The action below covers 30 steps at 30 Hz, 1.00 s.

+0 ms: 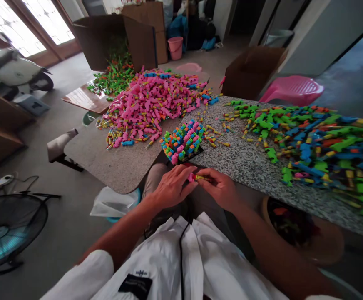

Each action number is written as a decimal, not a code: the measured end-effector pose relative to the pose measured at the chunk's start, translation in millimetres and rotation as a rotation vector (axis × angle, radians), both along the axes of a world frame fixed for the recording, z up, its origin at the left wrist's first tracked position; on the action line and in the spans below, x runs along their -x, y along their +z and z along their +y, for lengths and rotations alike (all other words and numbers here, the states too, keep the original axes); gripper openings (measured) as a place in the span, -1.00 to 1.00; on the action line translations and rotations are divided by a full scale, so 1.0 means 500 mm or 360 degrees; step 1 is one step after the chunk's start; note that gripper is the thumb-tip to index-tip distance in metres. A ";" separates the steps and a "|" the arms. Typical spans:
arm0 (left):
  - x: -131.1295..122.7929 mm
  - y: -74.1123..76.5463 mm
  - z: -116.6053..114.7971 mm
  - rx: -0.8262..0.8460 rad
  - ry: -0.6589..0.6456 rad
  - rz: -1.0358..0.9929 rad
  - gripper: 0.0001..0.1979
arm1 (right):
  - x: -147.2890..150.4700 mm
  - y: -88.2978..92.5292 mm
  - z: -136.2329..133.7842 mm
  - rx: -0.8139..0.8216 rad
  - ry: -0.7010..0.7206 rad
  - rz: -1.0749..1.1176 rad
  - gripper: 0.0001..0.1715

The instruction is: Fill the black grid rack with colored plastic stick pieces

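In front of my lap, both hands meet over one small toy (195,177), a pink plastic piece with a yellow-banded tube. My left hand (173,185) is closed on its pink end, the fingers covering most of it. The thumb and fingers of my right hand (220,187) pinch the yellow tube end. Just beyond my hands, a dark rack (194,156) at the table edge carries a dense block of upright toys (183,139) in pink, blue, green and orange.
Pink toys (153,98) are heaped on the left table (97,152). Green and blue toys (321,141) cover the right of the granite table (231,158). A cardboard box (140,46) spills green toys (115,71). A floor fan (6,233) stands left, a pink stool (294,88) behind.
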<state>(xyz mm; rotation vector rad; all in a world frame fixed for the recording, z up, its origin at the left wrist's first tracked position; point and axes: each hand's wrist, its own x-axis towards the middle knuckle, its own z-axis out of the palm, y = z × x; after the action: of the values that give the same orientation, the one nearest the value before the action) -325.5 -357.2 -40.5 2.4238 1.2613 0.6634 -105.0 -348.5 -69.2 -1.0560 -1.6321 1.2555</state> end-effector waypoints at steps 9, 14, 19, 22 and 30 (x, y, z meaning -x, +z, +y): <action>0.023 0.004 0.000 -0.0006 -0.0164 0.0071 -0.51 | -0.005 0.016 -0.007 -0.0341 0.0137 -0.0285 -0.82; 0.029 0.000 -0.004 -0.0004 -0.0128 0.0067 -0.52 | -0.007 0.031 -0.008 -0.0358 0.0226 -0.0337 -0.81; 0.031 0.005 -0.007 0.0035 -0.0094 0.0029 -0.56 | -0.024 0.028 -0.005 -0.0057 0.0419 -0.0273 -0.78; 0.031 0.003 0.000 0.0004 -0.0010 0.0154 -0.58 | -0.019 0.014 -0.007 -0.0077 0.0442 -0.0450 -0.72; 0.004 0.012 -0.022 -0.0084 0.0189 0.0065 -0.41 | -0.025 -0.002 0.020 -0.0704 0.0165 -0.1028 -0.84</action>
<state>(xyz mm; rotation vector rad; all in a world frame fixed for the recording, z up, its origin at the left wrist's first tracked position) -327.5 -368.4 -34.6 2.4310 1.4302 0.6906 -92.5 -338.5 -70.2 -1.1618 -2.3369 0.5721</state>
